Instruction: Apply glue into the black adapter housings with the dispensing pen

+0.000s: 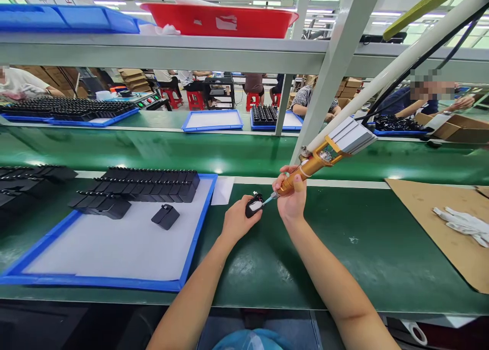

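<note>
My left hand (pixel 239 218) is closed around a small black plastic housing (pixel 253 206) with a pale inner face, held above the green bench. My right hand (pixel 292 197) grips a gold-coloured glue dispenser (pixel 301 176), which slopes down to the left. Its thin bluish nozzle tip (pixel 270 198) meets the housing, or comes very near it. To the left, a blue-rimmed tray (pixel 126 279) with a white lining carries rows of black box-shaped parts (pixel 153 184). One black part (pixel 165 216) lies apart from those rows on the lining.
A metal frame post (pixel 336 70) and a white pipe (pixel 420 59) slant above my right hand. White gloves (pixel 464 222) lie on brown cardboard (pixel 431 212) at right. A green conveyor belt (pixel 229 151) runs behind the bench. Several people sit beyond it. A red bin (pixel 252 21) rests on the shelf.
</note>
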Motion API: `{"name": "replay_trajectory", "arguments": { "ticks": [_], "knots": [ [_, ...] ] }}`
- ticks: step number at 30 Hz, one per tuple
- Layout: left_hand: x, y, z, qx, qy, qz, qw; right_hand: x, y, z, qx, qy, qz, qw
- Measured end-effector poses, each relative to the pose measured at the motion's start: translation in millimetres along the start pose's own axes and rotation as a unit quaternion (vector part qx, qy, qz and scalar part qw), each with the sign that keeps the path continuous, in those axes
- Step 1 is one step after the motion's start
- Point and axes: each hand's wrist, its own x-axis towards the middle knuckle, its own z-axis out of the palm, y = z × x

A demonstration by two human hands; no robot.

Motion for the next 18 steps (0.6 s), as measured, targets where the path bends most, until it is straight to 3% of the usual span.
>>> {"name": "replay_trajectory", "arguments": {
  "ticks": [6,11,18],
  "knots": [
    [0,-1,7.8,0.027,-0.012,0.003,1.000,-2,-3,5,0.004,0.004,0.009,1.000],
    [-3,3,16.9,0.018,-0.013,0.046,0.999,-7,-5,9,0.018,-0.004,0.020,1.000],
    [-7,4,23.6,-0.015,0.037,0.093,0.995,-15,-9,16,0.013,-0.017,0.040,0.999]
  ]
}}
